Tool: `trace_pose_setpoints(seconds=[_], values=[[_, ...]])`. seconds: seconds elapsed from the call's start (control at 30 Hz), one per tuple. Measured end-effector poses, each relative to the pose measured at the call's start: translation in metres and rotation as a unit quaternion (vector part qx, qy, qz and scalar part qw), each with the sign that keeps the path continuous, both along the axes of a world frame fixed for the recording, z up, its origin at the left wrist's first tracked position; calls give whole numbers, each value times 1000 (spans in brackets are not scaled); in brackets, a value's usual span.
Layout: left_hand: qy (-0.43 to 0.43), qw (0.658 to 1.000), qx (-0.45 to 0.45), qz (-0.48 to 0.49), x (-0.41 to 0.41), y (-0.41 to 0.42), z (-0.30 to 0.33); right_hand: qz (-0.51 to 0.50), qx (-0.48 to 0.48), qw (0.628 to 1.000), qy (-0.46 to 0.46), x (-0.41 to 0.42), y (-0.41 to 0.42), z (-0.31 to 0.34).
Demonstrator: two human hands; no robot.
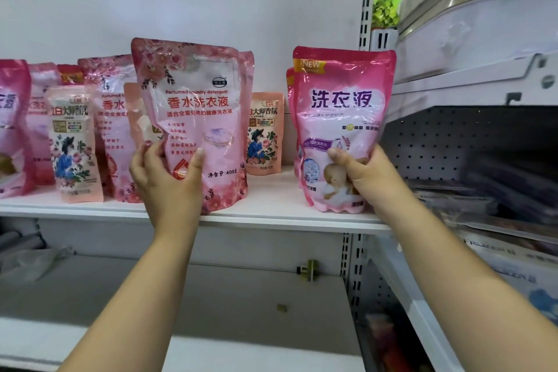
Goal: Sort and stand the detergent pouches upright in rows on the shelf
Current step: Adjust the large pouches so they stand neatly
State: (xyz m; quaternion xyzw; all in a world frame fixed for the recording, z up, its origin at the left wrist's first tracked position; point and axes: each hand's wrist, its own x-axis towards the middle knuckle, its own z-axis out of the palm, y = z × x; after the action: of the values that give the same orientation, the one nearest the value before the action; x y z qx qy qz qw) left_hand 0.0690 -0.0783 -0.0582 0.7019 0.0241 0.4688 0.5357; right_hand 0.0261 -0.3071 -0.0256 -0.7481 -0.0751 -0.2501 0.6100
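The left hand [167, 181] grips a rose pouch [196, 118] upright, top up, at the white shelf's [271, 214] front edge. The right hand [367, 177] clasps a pink pouch [341, 112] upright near the right end.

Rose-print pouch [196, 118], pale pink with red lettering, upright, base on the shelf [271, 202] front edge, gripped low on its left side. Pink pouch [341, 118] with purple lettering and baby picture, upright near the shelf's right end, gripped at lower right corner, a matching one just behind. Further pink and peach pouches standing behind and leftward.
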Motion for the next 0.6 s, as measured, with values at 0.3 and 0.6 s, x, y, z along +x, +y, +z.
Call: trace_pose_setpoints(seconds=[0.3, 0.6], values=[[-1, 999, 31, -20, -4, 0, 0, -211, -128, 969, -29, -7, 4, -6], [18, 993, 76, -85, -9, 6, 3, -116, -227, 948, -193, -14, 84, -2]])
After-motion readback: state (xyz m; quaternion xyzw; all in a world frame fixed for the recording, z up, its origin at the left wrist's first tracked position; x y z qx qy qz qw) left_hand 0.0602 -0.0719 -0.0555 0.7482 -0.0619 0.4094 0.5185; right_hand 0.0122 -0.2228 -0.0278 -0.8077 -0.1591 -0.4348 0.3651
